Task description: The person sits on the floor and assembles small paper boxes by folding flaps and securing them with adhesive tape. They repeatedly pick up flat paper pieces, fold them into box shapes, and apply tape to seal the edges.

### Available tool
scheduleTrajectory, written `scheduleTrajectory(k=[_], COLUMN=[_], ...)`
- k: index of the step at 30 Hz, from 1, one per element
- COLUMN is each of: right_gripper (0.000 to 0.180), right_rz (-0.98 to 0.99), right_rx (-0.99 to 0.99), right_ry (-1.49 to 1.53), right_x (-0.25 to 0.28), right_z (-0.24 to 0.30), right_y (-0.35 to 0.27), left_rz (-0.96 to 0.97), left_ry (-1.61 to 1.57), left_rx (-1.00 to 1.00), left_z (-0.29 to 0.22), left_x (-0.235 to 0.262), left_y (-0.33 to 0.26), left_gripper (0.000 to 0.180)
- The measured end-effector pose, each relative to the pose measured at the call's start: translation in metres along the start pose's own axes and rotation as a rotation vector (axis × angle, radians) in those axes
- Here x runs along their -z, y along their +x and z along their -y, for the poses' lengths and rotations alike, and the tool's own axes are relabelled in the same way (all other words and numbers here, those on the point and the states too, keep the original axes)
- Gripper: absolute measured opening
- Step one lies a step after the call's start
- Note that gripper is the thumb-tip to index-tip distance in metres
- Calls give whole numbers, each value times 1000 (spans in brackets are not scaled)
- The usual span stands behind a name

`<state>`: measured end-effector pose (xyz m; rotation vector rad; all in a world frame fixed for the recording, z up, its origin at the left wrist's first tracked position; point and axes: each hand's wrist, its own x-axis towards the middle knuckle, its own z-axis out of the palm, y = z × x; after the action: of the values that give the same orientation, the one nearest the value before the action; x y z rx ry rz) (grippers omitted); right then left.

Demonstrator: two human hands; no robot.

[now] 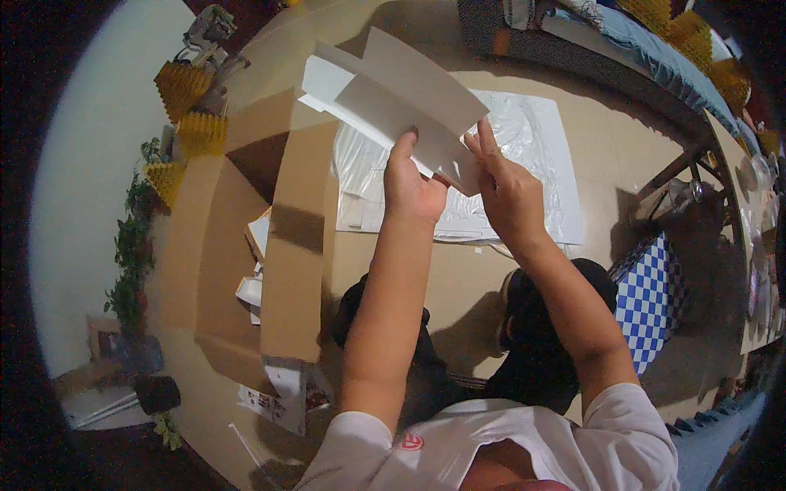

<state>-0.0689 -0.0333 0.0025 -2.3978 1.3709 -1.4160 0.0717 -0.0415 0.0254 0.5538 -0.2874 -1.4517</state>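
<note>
A partly folded white cardboard box [393,110] is held up in front of me, with its flaps standing out at the far side. My left hand [409,184] grips its near edge, the thumb on the inner face and the other fingers mostly hidden beneath. At the box's right end, my right hand [512,188] has its fingertips on the edge of a panel, apparently pinching it. Below the box, a white board with clear plastic film [532,164] lies flat on the floor.
To my left stands a large open brown carton [299,270] with small white boxes [250,288] inside. A blue-and-white checkered bag [647,303] sits at the right, beside a table [725,151]. A couch [565,49] is at the far right, green plants [131,262] at the left wall.
</note>
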Motion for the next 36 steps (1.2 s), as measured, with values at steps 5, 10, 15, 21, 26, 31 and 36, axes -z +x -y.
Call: scheduleTrajectory(k=[5, 10, 15, 21, 26, 31, 36], right_gripper=[70, 61, 48, 15, 15, 22, 25], right_rz=[153, 164, 208, 134, 112, 171, 272], right_rx=[-113, 141, 341, 33, -251, -428, -418], right_ry=[341, 262, 56, 413, 692, 927, 972], right_x=[4, 29, 35, 34, 49, 56, 63], right_z=[14, 5, 13, -13, -41, -49, -46], right_y=[2, 20, 23, 24, 30, 30, 25], left_rz=[-70, -234, -180, -308, 86, 382, 423], left_ry=[-72, -70, -93, 101, 974, 1062, 978], left_rx=[3, 6, 56, -127, -506, -166, -26], left_z=[-7, -29, -36, -27, -31, -24, -14], left_x=[0, -5, 1, 13, 7, 1, -4], left_y=[1, -2, -1, 10, 3, -13, -20], left_gripper=[43, 42, 43, 55, 78, 41, 29])
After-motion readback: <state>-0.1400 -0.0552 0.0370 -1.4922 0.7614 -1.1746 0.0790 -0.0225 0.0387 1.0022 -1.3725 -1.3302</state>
